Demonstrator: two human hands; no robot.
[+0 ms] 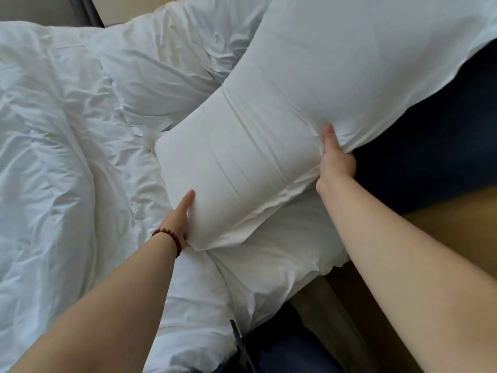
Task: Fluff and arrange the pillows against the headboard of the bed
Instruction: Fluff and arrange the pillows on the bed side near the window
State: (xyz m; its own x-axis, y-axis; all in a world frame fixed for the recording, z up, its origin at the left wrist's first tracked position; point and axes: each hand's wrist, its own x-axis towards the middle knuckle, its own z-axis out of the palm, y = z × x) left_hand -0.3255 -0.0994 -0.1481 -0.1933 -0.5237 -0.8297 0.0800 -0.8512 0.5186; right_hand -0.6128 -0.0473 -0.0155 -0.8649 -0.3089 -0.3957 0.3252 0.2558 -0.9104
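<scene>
From the head view, the pillow (pixel 242 170) fills the centre of the frame and runs up into the upper right corner. Its lower left end overlaps another white pillow (pixel 274 267) lying beneath it at the bed's right edge.

The left hand (pixel 180 219) is set against that lower left end. Its thumb lies straight along the pillow's face and the other fingers are out of sight under the fabric, so I cannot tell whether they curl. A red bead bracelet (pixel 172 238) sits on that wrist. The right hand (pixel 336 162) grips the pillow's right edge, with the thumb pressed on top and the fingers curled under, bunching the cloth into creases.

Open room is on the right, where the bed's edge drops to a dark blue padded surface (pixel 430 135) and a wooden surface (pixel 451 219) below it. More dark blue shows at the bottom centre.

A rumpled white duvet (pixel 53 162) takes up the whole left side. A 3rd pillow (pixel 161 74), creased, lies at the upper centre, touching the held one's left flank and crowding that side.
</scene>
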